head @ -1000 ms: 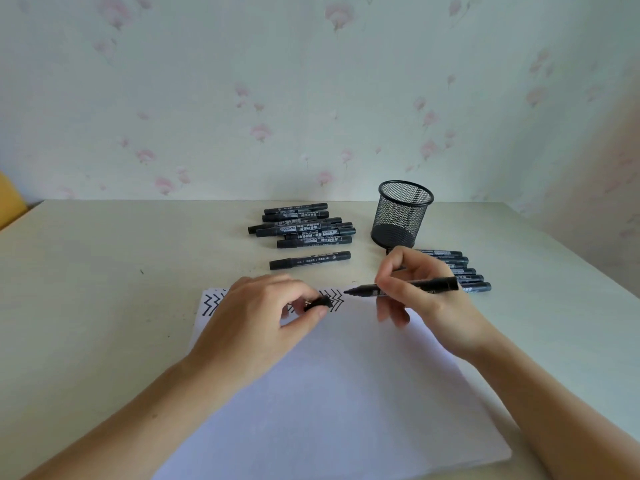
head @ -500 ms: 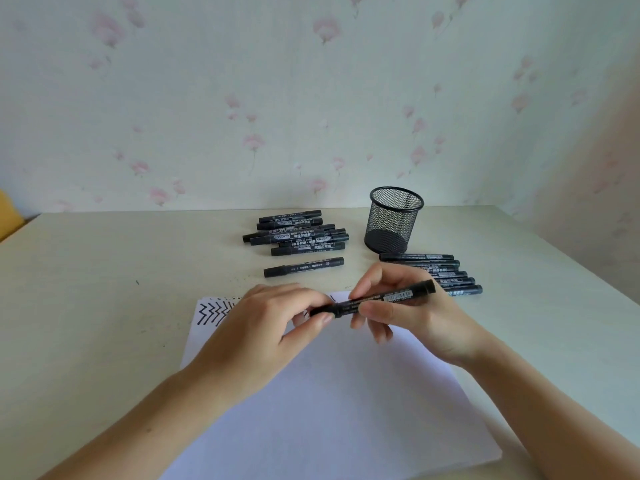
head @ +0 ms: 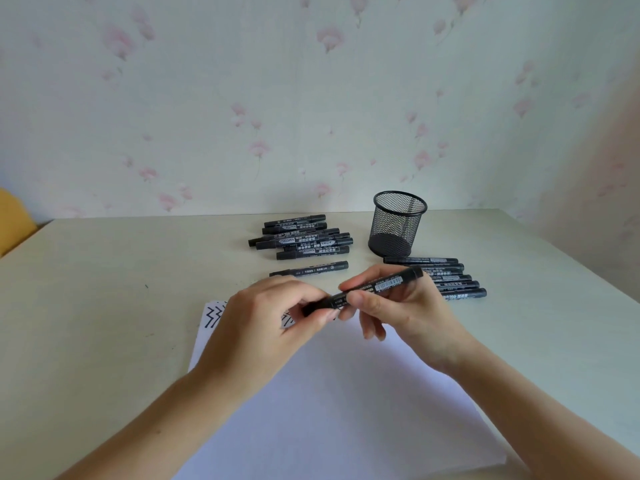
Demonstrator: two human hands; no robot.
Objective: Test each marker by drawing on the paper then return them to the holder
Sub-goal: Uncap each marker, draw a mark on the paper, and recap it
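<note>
A black marker [head: 384, 285] lies slanted between both hands above the white paper [head: 346, 410]. My right hand [head: 405, 310] grips its barrel. My left hand [head: 273, 320] pinches the cap end, which sits on the marker. Black zigzag lines [head: 213, 315] show at the paper's top left, partly hidden by my left hand. The black mesh holder [head: 396, 225] stands upright behind the hands with no marker in it. A pile of several black markers [head: 301, 239] lies left of the holder, and a row of several more [head: 446, 278] lies to its right.
One single marker [head: 311, 270] lies apart, just in front of the pile. The pale table [head: 104, 289] meets a flowered wall at the back. A yellow object [head: 14, 220] shows at the far left edge.
One second ago the marker was uncapped, with the cap in my left hand. The hands came together and the cap now sits on the marker's tip. The marker has tilted up at its right end.
</note>
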